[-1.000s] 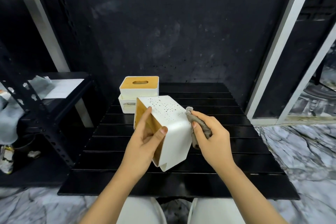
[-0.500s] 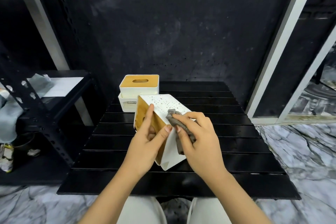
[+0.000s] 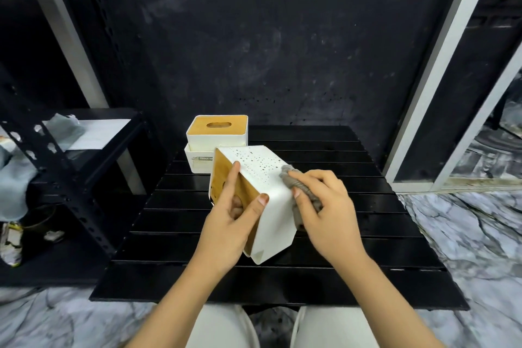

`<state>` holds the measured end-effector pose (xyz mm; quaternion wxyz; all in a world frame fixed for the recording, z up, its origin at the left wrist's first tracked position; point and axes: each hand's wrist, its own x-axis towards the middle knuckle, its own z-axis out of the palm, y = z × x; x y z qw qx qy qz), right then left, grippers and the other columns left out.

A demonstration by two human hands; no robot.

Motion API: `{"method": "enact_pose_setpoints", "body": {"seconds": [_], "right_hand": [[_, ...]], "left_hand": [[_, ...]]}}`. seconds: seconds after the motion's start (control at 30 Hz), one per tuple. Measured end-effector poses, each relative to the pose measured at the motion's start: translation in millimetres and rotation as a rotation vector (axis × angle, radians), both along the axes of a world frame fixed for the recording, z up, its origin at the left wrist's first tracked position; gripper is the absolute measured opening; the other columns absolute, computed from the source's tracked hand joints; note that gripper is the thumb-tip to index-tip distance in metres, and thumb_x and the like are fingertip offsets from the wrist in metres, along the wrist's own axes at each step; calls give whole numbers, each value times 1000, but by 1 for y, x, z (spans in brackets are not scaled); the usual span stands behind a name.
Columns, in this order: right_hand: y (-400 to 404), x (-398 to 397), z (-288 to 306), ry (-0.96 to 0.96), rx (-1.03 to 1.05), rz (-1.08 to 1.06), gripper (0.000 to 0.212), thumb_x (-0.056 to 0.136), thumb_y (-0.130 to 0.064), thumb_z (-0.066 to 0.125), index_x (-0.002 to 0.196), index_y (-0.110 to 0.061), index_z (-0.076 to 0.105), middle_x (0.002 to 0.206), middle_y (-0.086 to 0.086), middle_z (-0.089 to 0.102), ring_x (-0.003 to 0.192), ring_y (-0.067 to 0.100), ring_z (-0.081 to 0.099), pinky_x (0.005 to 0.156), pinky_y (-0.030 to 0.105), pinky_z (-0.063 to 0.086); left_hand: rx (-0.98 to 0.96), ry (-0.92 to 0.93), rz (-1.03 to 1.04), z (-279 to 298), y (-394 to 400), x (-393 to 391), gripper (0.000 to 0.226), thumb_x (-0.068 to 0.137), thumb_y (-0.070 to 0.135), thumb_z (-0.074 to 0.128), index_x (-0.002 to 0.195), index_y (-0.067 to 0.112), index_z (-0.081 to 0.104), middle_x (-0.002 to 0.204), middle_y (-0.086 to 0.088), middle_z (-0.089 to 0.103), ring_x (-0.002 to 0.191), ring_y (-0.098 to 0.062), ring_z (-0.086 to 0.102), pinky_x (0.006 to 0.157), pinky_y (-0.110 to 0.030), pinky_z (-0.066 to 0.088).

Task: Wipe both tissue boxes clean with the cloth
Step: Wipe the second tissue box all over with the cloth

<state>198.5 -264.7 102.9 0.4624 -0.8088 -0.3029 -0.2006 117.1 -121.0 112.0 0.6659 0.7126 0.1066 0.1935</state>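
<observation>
Surface of black slats fills the middle of the frame, and a black metal shelf stands at the left edge. The second tissue box sits upright at the upper left of the surface, not touched. The tilted tissue box is at the centre, resting on one lower corner. The left hand holds it, with thumb and forefinger pinching its near edge and other fingers seemingly in the opening. The right hand curls its grip round the brown cloth, pressed on the box's right edge. If the cloth pushes too hard sideways, the box may probably turn on its corner and slip out.
</observation>
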Motion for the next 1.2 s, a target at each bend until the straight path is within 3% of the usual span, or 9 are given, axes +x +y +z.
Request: {"method": "enact_pose_setpoints", "body": {"seconds": [0.1,0.27,0.4,0.53,0.7,0.8,0.93,1.2], "right_hand": [[-6,10,3,88,-27,-14,31,90,-21,56,116,-36,61,101,-26,47,99,9,48,78,26,48],[-4,-2,5,64,-3,102,30,89,-29,52,117,-35,61,106,-24,48,102,7,48,80,29,51],[-10,-2,-1,106,83,87,30,88,-24,57,115,-36,61,105,-23,51,101,11,52,80,36,52],[-12,-11,5,38,12,99,29,87,-24,59,112,-39,62,104,-24,53,101,8,52,84,27,49],[-6,-17,19,-17,-49,178,28,83,-35,50,106,-38,65,99,-22,56,94,8,52,80,17,44],[-9,-11,17,37,-32,187,27,83,-28,56,106,-39,66,99,-21,57,98,8,52,85,19,44],[-17,-3,13,117,4,105,29,87,-17,60,109,-35,66,102,-21,56,101,9,53,87,32,49],[-11,-33,19,-56,-95,113,29,82,-34,52,107,-33,66,96,-19,58,90,9,51,74,22,48]], "left_hand": [[7,2,3,0,0,1,79,66,45,62,136,53,24,108,16,61,99,-3,61,79,-19,46],[-29,-24,-22,-1,2,3,83,72,40,71,140,50,25,122,8,60,98,0,64,73,-14,52],[19,-21,-39,-5,5,2,92,68,44,76,143,49,22,129,2,57,108,-10,61,84,-20,52],[101,-43,-60,-2,4,0,81,69,43,77,130,61,26,127,5,56,106,-3,58,85,-11,47],[128,-60,-116,2,2,-2,79,65,35,70,127,57,27,128,8,56,107,4,56,83,-6,44],[134,-68,-120,1,3,-3,79,64,34,70,126,57,28,131,2,55,106,3,57,85,-7,45],[146,-63,-113,1,3,-5,80,62,35,70,124,59,26,133,-2,52,110,-3,55,85,-5,43],[146,-99,-134,-7,1,-11,82,66,31,73,130,55,28,132,0,55,112,-4,57,90,-12,45]]}}
